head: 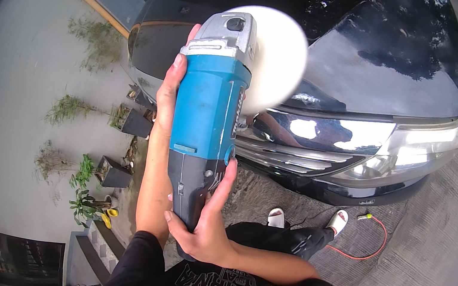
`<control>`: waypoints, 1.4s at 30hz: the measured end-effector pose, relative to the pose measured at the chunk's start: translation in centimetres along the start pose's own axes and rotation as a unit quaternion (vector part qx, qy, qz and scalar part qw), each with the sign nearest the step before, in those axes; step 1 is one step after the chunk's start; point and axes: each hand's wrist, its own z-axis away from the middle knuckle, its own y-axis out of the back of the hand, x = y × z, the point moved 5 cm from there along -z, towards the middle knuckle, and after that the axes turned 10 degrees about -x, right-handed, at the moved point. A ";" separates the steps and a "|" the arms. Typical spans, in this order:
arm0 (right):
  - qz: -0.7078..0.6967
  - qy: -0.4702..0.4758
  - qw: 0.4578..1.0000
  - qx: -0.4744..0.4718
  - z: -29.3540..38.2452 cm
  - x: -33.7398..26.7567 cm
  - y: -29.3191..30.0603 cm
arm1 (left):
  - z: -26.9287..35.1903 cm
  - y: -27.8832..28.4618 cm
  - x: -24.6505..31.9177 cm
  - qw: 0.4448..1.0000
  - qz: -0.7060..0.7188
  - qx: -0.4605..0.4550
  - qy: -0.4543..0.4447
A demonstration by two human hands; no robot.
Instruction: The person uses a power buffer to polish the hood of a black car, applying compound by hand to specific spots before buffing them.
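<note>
I hold a blue and grey Makita angle polisher (208,103) close in front of me, its silver gear head pointing away. My left hand (171,88) is wrapped around the front of the body, just below the gear head, with most fingers hidden behind it. Around the dark rear handle closes my right hand (209,235), one finger laid along the side of the housing. A round white polishing pad (276,64) faces right from the head; its surface looks smooth and blurred. Behind it is the glossy black hood (386,69) of a car. Whether pad and hood touch cannot be told.
The car's chrome grille (290,158) and headlight (409,150) lie beyond the polisher. An orange cord or hose (383,241) with a yellow-green end curves on the concrete near my feet. Potted plants (135,122) line the wall at left, near steps (95,248).
</note>
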 end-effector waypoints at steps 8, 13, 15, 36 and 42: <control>0.032 0.011 0.999 -0.017 0.0 0.5 -0.5 | 1.5 -1.1 0.6 0.998 0.000 0.056 -0.007; 0.002 -0.015 0.999 -0.044 -0.3 1.9 -1.4 | 3.2 1.7 0.7 0.994 0.009 0.108 -0.005; -0.052 -0.042 0.995 -0.080 -0.4 2.5 -1.7 | 4.1 2.5 1.0 0.988 -0.005 0.153 -0.016; -0.161 -0.170 0.956 -0.176 -8.5 -16.6 12.7 | -7.4 -4.2 0.7 0.965 0.123 0.232 -0.005; -0.089 -0.150 0.985 -0.007 -9.0 -25.7 20.7 | -19.1 -11.0 -2.3 0.984 0.095 0.140 -0.055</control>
